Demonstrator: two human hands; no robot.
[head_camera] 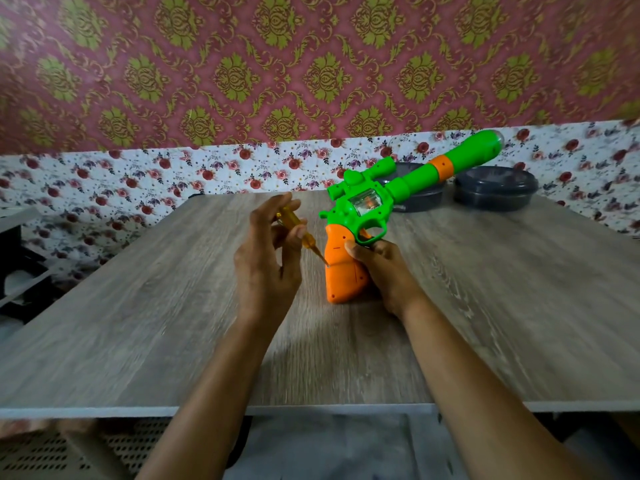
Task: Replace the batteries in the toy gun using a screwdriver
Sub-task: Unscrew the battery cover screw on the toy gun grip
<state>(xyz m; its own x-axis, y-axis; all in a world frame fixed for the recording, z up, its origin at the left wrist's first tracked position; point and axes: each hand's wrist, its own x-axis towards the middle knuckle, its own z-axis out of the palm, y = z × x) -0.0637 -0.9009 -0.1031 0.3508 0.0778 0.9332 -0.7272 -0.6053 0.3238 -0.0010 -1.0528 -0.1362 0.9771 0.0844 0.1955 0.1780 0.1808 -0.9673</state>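
A green and orange toy gun [367, 199] stands on its orange grip [343, 271] on the wooden table [138, 323], barrel pointing up and to the right. My right hand [384, 271] grips the orange handle from the right side. My left hand [270, 251] holds a screwdriver with a yellow see-through handle [294, 230]. The screwdriver's tip touches the left edge of the grip, near its middle.
Two dark round lidded containers [495, 188] sit at the table's far right, behind the gun barrel. A floral wall covering runs behind the table. A dark shelf or stand [17, 265] is at the left edge. The table's near edge runs below my forearms.
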